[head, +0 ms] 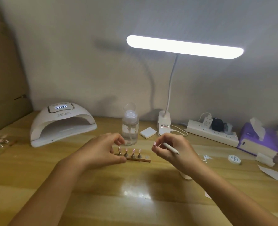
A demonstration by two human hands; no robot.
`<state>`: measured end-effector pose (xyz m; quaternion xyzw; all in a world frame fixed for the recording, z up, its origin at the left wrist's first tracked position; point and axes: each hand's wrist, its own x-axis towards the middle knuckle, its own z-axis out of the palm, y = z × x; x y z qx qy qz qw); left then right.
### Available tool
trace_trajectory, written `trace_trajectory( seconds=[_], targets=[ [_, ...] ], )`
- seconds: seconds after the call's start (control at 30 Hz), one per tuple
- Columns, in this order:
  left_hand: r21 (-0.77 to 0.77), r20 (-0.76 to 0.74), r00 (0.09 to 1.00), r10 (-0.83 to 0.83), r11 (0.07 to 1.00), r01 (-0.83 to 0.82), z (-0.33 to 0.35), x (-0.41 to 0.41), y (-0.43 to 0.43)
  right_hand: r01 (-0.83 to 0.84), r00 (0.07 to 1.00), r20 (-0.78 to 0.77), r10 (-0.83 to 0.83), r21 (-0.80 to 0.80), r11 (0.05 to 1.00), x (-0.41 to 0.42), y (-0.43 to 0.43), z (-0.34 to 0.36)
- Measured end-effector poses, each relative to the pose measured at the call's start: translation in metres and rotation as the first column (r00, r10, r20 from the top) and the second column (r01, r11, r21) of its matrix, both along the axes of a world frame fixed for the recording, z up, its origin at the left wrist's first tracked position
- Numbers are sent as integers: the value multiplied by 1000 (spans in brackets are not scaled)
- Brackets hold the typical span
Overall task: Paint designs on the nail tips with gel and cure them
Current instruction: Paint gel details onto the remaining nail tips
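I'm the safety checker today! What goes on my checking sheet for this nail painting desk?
Surface: wooden table, glossy, with lamp glare near the front.
Job's things: four nail tips on stands on a holder strip; curing lamp back left, display lit.
Clutter: clear bottle, white pad, tape roll, paper scraps, tissue box.
Hands: left hand holds the strip's left end; right hand pinches a single nail tip, with a pen tucked between its fingers.
Cables: power strip with plugs; white cable looping by the desk lamp's base.
Surroundings: lit desk lamp; plain wall behind.
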<state>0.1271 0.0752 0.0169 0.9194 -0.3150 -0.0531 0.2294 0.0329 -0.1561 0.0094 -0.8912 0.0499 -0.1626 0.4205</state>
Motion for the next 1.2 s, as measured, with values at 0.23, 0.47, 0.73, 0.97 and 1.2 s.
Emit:
trace_trajectory(
  seconds=[0.23,0.47,0.73,0.97,1.2],
  targets=[
    [-11,-27,998,58,998,-58,-30,8,-5,3,986,-156,-62,-353,936,16,-5,0],
    [-138,-69,992,109,983,-118,-45,14,-5,-20,982,-179,-63,-430,902,36,1,-13],
    [-284,-127,987,100,950,-133,-56,23,0,-49,985,-171,-36,-471,881,43,3,-25],
    [-311,-114,991,77,944,-109,-61,25,0,-61,981,-188,-43,-515,855,40,2,-22],
    [-345,-102,993,61,934,-93,-62,25,1,-88,976,-213,-38,-553,829,28,-5,-14]
  ],
)
